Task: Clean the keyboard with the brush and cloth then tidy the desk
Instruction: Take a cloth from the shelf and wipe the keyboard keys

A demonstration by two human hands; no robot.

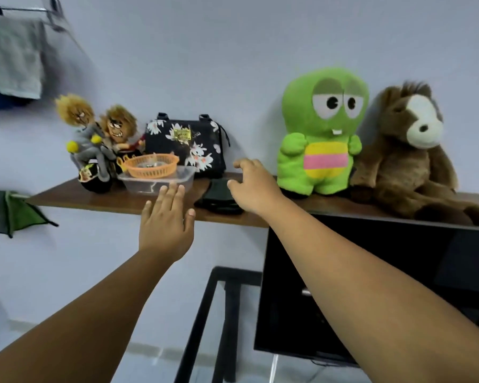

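Note:
Both my arms reach up toward a brown wooden wall shelf (67, 199). My left hand (166, 221) is flat, fingers apart and empty, just in front of a clear plastic container (161, 182) on the shelf. An orange basket (151, 165) sits in that container. My right hand (253, 186) is open with curled fingers, hovering over a dark folded item (217, 196) that lies on the shelf; it holds nothing. No keyboard, brush or cloth for the task can be made out here.
On the shelf stand two small dolls on a toy motorbike (94, 145), a black floral bag (186, 143), a green plush (320, 134) and a brown plush horse (409, 150). A black monitor (398, 272) is below right. A green cloth (14, 211) hangs left.

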